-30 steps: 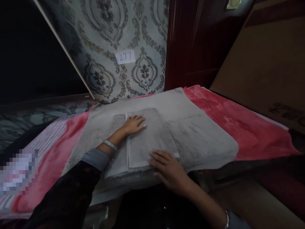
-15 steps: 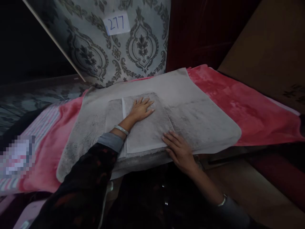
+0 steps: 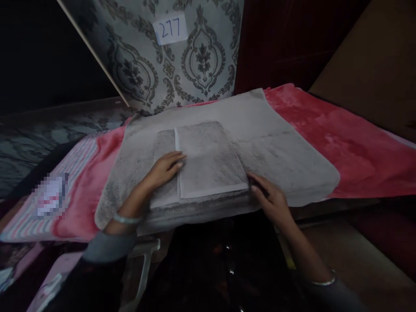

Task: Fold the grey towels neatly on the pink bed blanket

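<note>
A folded grey plush cloth (image 3: 211, 158) with pale hemmed edges lies on a larger grey plush cloth (image 3: 286, 160), which is spread out flat. My left hand (image 3: 164, 171) rests at the folded cloth's left side, its fingers stretched out over the pale edge. At the near right corner is my right hand (image 3: 269, 199), with fingertips touching or very close to the edge and the thumb a little apart from the index finger. The undersides of both hands are hidden.
Under the grey cloth lies a pink-red blanket (image 3: 325, 125), its striped part (image 3: 76, 160) at the left. Behind stands a patterned panel (image 3: 208, 60) bearing a paper marked 277 (image 3: 170, 28). A brown board (image 3: 373, 65) leans at right. A pale frame (image 3: 144, 264) stands below the front edge.
My left hand has slid off the middle of the folded cloth to its left edge. My right hand has shifted to the near right corner. The view has moved slightly.
</note>
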`<state>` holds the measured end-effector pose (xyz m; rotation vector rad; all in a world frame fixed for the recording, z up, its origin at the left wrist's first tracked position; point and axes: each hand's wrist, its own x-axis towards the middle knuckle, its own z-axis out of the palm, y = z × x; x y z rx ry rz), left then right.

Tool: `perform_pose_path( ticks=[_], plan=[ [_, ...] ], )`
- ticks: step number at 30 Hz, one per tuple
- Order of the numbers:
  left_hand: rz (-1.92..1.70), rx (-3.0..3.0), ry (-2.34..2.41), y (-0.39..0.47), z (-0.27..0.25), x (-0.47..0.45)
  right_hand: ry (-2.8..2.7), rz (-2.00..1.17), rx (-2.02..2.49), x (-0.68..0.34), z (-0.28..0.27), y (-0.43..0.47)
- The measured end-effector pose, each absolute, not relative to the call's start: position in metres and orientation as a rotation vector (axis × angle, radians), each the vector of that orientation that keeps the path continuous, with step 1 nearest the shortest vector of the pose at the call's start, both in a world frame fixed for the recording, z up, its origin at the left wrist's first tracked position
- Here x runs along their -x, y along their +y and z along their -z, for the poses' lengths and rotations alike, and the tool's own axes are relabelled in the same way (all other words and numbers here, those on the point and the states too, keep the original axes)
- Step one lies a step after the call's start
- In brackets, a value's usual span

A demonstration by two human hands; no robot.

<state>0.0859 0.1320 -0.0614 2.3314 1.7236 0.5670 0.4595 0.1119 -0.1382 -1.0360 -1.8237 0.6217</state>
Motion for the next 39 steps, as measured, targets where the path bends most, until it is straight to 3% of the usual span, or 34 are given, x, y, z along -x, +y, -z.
perform_pose_path(
  ticks=[3,6,17,30,39],
  plan=[
    [-0.939,-1.953,2.189,0.061,0.075,-0.066,-1.812,-0.636,1.150,-0.458,0.133,0.127],
    [-1.068,-1.650,2.385,0.011,0.089,-0.065,-1.890,-0.574,1.249,-0.452,0.127,0.140],
    [-0.581,-2.043,2.067,-0.010,0.078,-0.071,-2.189,-0.435,1.021,-0.462,0.136,0.119],
    [-0.739,-2.063,2.111,-0.020,0.085,-0.085,-2.164,-0.337,0.966,-0.452,0.133,0.119],
    [-0.650,-2.062,2.462,-0.017,0.099,-0.109,-2.065,-0.205,1.098,-0.437,0.134,0.118]
  ],
)
